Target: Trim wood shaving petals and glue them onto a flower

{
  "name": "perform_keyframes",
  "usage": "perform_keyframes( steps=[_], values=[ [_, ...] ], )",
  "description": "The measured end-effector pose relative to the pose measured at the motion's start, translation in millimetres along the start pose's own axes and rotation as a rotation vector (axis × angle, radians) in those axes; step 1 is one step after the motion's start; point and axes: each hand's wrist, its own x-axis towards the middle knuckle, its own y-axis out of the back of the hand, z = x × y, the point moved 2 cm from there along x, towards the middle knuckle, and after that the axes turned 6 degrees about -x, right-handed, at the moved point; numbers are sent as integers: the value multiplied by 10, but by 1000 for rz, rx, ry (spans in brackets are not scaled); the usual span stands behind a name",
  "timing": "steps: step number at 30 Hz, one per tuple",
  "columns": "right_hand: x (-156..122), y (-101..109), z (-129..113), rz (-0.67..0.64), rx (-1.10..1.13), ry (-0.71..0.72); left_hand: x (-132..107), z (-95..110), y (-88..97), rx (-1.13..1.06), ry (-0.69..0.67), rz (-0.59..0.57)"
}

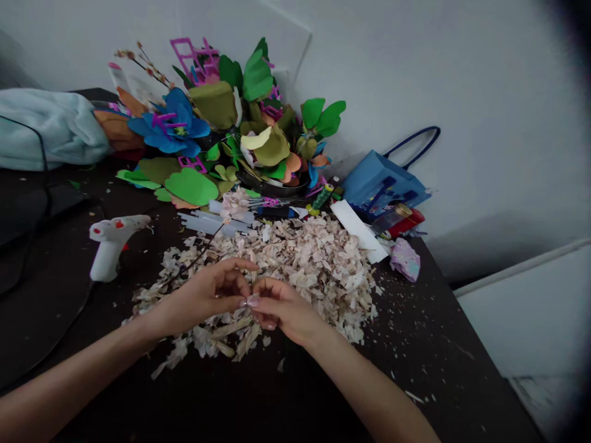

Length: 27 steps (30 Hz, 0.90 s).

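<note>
Beyond left hand (196,295), twig (201,253) diagonally rightward

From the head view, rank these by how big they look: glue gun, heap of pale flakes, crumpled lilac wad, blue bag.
Largest to smallest:
1. heap of pale flakes
2. blue bag
3. glue gun
4. crumpled lilac wad

The bag sits farther back than the gun, yet looks bigger.

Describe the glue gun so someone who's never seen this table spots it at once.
On the dark table, find the wide heap of pale scraps. Left of it is the glue gun, whose white pistol shape and red parts set it apart from the scraps.
</note>
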Motion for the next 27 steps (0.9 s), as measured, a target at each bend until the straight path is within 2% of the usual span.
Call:
perform_keyframes(
  steps=[5,12,18,20,23,27],
  values=[
    [49,-17,-42,-44,39,-26,-35,-15,66,-122,6,17],
    [117,-54,-46,-67,82,-60,-86,-51,133,-179,39,47],
    [193,-50,-84,-44,92,-44,-209,-41,219,-118,42,190],
    [236,-33,-99,-11,88,-40,-330,-8,282,-30,18,288],
    [313,-12,-130,22,82,-29,-603,95,410,199,-21,544],
    [432,-23,-199,14,46,-18,-1002,237,694,593,-90,1140]
  ],
)
